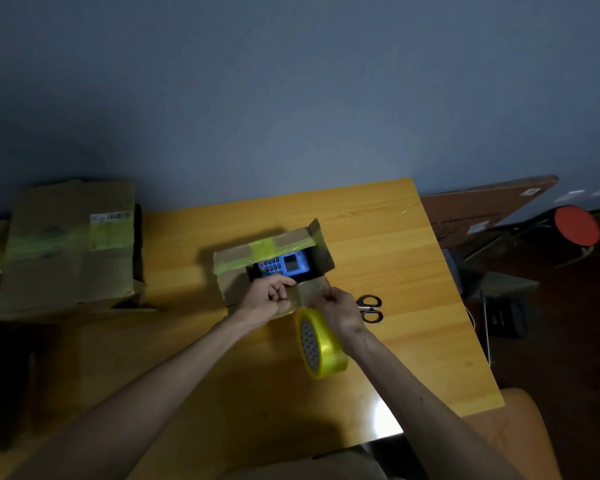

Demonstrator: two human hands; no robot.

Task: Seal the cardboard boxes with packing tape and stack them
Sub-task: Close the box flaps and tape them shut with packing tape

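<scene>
Left hand [269, 296]: fingers curled over the edge of the near flap [312, 292], pressing it toward the opening.
Right hand [340, 308]: pinches the right end of the same flap. A strip of tape may sit between its fingertips, but the dim view does not settle it.
Small box [232, 261]: on the table [378, 216] under both hands, long axis running left to right across the person.
Key relation: the open gap lies just beyond the fingers, so the near flap must fold away from the person to meet the yellow-taped far flap [291, 239].
Blue device [284, 263]: inside the small box, seen through the gap.
Tape roll [321, 344]: on edge, just this side of the small box, against the right wrist.
Scissors [371, 308]: just right of the small box.
Big box [70, 247]: well left of the small box, closed and taped.
Hidden: the small box's near wall, behind the hands, and the roll's loose end.
</scene>
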